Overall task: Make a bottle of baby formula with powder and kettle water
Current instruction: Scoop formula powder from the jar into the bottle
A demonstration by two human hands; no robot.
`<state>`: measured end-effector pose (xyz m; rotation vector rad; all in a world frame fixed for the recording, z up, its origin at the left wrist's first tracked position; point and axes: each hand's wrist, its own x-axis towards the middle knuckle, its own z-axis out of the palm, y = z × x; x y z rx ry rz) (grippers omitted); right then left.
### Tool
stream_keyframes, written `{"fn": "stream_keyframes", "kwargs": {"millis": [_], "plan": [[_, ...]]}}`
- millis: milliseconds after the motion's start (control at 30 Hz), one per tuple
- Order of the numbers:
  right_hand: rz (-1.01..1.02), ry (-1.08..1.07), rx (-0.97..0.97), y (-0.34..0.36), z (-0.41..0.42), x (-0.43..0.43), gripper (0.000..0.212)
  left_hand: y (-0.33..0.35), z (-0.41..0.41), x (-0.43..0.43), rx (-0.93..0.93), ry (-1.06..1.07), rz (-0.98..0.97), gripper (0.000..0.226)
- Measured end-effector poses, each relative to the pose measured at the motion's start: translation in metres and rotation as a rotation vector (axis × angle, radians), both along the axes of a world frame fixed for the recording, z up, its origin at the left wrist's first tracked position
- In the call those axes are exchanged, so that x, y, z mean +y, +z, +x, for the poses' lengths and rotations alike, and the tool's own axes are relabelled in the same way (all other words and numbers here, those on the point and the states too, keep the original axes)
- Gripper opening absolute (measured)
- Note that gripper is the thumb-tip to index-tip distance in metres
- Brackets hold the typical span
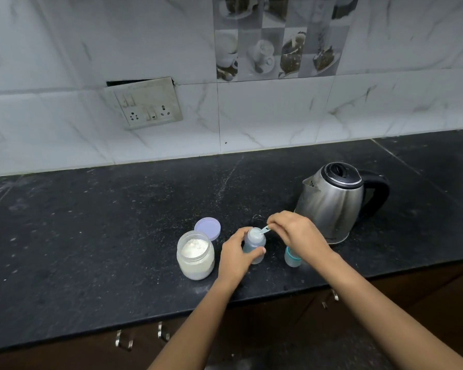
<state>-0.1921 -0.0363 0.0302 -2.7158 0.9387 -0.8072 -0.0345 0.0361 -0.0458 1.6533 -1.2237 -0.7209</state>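
Head view: a dark stone surface [91,236] is shown below a marble-tiled wall. Left of the left hand, just beside its wrist, an open jar [195,259] of white powder is placed. A lavender lid [207,228] is laid flat directly behind the jar, partly overlapped by the jar rim. The left hand [235,259] is wrapped round the body of the baby bottle [255,240], with the thumb on the near side. The bottle is kept upright on the surface between the two hands, and its mouth is uncovered. A small blue scoop [265,230] is pinched by the fingers of the right hand [297,233] and is tilted at the bottle mouth. Beneath the right wrist, a teal-collared bottle top [292,259] is stood on the surface, partly hidden by the wrist. Behind and to the right of the right hand, a steel kettle [332,201] with black lid and handle is positioned, its spout turned leftward.
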Motion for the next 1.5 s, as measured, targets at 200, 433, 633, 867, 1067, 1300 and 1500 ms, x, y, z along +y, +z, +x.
{"fn": "stream_keyframes", "kwargs": {"millis": [200, 433, 633, 867, 1067, 1300, 1500], "plan": [[0.050, 0.151, 0.278, 0.004, 0.011, -0.007, 0.014, -0.004, 0.002, 0.001, 0.041, -0.011, -0.010, 0.051], [0.136, 0.124, 0.312, -0.007, 0.019, -0.003, 0.017, -0.001, 0.002, 0.002, 0.055, -0.022, -0.011, 0.049], [0.182, 0.041, 0.180, -0.005, 0.019, -0.001, 0.016, -0.002, 0.003, 0.002, 0.047, -0.020, -0.004, 0.049], [0.250, -0.004, 0.165, -0.004, 0.021, -0.003, 0.013, -0.005, 0.003, 0.001, 0.041, -0.013, 0.000, 0.052], [0.277, -0.059, 0.092, 0.000, 0.024, -0.003, 0.014, -0.007, 0.003, 0.000, 0.029, -0.002, 0.007, 0.054], [0.274, -0.106, -0.104, -0.003, 0.014, 0.004, 0.015, -0.008, 0.001, 0.002, -0.009, 0.005, -0.006, 0.053], [0.380, -0.223, -0.409, -0.013, 0.011, 0.018, 0.015, -0.007, -0.002, 0.004, -0.033, 0.003, -0.009, 0.054]]}}
